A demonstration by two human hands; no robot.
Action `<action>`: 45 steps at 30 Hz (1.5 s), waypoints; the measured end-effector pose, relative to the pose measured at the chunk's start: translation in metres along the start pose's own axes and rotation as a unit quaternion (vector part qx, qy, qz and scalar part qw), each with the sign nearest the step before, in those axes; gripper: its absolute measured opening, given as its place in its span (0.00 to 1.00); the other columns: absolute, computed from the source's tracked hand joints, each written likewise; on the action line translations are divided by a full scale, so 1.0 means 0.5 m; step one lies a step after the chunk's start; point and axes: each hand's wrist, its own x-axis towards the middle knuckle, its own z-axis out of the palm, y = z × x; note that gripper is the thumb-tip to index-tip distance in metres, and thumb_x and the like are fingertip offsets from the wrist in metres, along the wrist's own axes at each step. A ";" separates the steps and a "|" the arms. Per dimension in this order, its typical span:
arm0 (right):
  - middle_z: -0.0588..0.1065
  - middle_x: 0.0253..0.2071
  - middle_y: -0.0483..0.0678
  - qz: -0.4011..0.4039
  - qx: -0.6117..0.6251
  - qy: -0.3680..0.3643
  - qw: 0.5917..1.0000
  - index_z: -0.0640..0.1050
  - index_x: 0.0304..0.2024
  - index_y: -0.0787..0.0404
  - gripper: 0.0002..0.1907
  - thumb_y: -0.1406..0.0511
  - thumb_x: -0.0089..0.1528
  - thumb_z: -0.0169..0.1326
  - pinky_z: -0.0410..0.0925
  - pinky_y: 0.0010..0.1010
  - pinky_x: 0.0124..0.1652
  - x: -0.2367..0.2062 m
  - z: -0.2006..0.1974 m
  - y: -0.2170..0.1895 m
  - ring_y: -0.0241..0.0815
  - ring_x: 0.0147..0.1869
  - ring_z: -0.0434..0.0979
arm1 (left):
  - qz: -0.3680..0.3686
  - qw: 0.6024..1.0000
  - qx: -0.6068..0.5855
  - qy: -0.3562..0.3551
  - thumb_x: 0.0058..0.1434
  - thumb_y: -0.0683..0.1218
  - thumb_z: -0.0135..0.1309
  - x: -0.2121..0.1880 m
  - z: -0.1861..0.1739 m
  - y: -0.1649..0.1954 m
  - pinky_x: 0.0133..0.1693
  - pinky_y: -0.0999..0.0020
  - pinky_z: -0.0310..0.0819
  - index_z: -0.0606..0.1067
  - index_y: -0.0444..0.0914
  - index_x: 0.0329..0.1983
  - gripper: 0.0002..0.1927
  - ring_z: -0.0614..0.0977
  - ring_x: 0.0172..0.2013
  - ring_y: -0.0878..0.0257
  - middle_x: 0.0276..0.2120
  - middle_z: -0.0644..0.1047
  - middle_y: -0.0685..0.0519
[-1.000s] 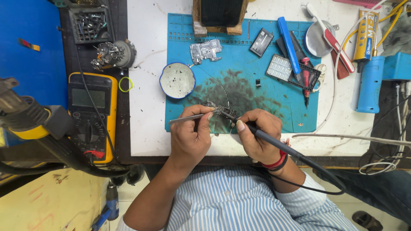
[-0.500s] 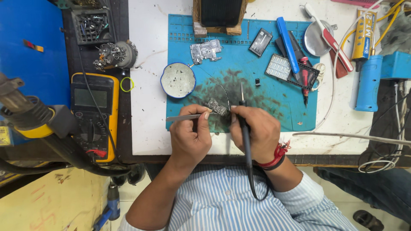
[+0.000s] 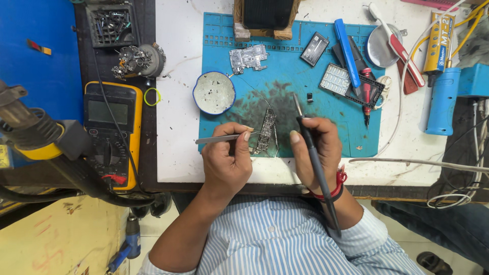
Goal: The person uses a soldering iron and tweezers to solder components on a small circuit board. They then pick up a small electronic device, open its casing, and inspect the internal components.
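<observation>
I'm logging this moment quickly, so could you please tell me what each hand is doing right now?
Left hand: closed on the tweezers, tips at the circuit board.
Right hand: closed on the soldering iron, tip off the board.

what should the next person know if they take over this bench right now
Left hand holds tweezers, tips at the circuit board.
Right hand holds a soldering iron, tip raised just right of the board, not touching it.
Board lies on the blue mat, between the hands; a second board sits near the mat's top.
Which joints are finished cannot be seen.
</observation>
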 end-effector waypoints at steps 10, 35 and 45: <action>0.76 0.32 0.47 -0.091 -0.035 -0.058 0.994 0.75 0.44 0.67 0.05 0.69 0.70 0.53 0.68 0.25 0.33 0.013 -0.014 -0.026 0.36 0.32 0.77 | 0.034 0.999 -0.002 -0.026 0.71 0.37 0.53 0.005 -0.002 0.001 0.27 0.76 0.70 0.73 0.32 0.45 0.03 0.77 0.25 0.73 0.31 0.80 0.53; 0.74 0.28 0.48 -0.123 -0.094 -0.099 0.983 0.76 0.38 0.66 0.03 0.70 0.66 0.55 0.63 0.28 0.31 0.027 -0.013 -0.040 0.38 0.28 0.72 | 0.019 1.000 0.006 -0.023 0.70 0.37 0.54 0.005 0.000 0.006 0.27 0.75 0.71 0.74 0.32 0.44 0.03 0.78 0.25 0.72 0.31 0.79 0.53; 0.74 0.28 0.48 -0.129 -0.092 -0.103 0.982 0.76 0.39 0.66 0.03 0.71 0.65 0.56 0.63 0.28 0.31 0.029 -0.011 -0.043 0.38 0.28 0.73 | 0.014 1.000 0.011 -0.022 0.70 0.38 0.54 0.005 -0.001 0.006 0.28 0.74 0.72 0.74 0.33 0.44 0.03 0.79 0.26 0.71 0.31 0.80 0.52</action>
